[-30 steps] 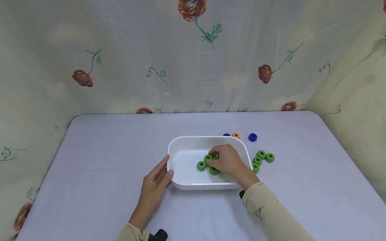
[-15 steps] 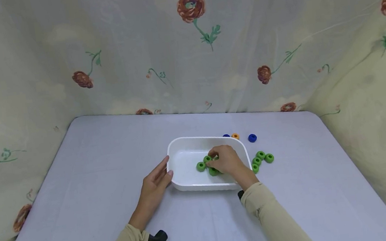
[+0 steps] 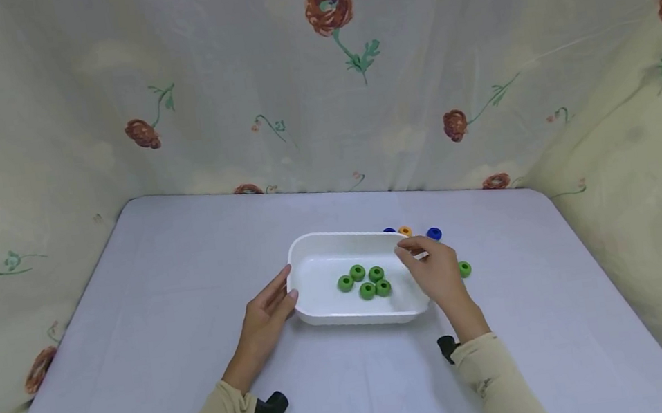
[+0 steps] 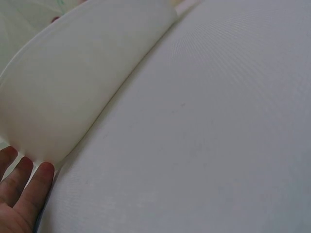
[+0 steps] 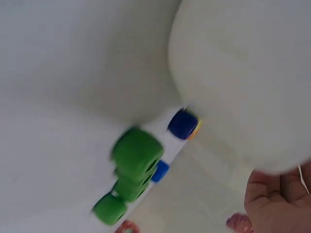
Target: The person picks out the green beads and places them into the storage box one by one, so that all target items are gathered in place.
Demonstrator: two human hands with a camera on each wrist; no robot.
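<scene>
A white rectangular tray (image 3: 333, 318) stands mid-table with several green beads (image 3: 367, 290) inside, each round with a hole. At its left end my left hand (image 3: 261, 327) touches the outer wall with extended fingertips and thumb; the left wrist view shows those fingers (image 4: 34, 191) at the base of the wall. Over the right end of the tray is my right hand (image 3: 437, 273), fingers loosely bent, thumb and fingertips apart, nothing visible between them. Another green bead (image 3: 465, 269) on the table shows just right of this hand, which hides others in the head view.
Behind the tray's right corner lie an orange bead (image 3: 405, 231) and two blue beads, one (image 3: 434, 233) farther right. In the right wrist view, several green beads (image 5: 137, 153) line up beside the tray. A flowered curtain (image 3: 290, 86) surrounds the table (image 3: 186, 253).
My right hand has lifted off the beads inside the tray and moved right to its right rim, uncovering the green beads there. My left hand has stayed at the tray's left end.
</scene>
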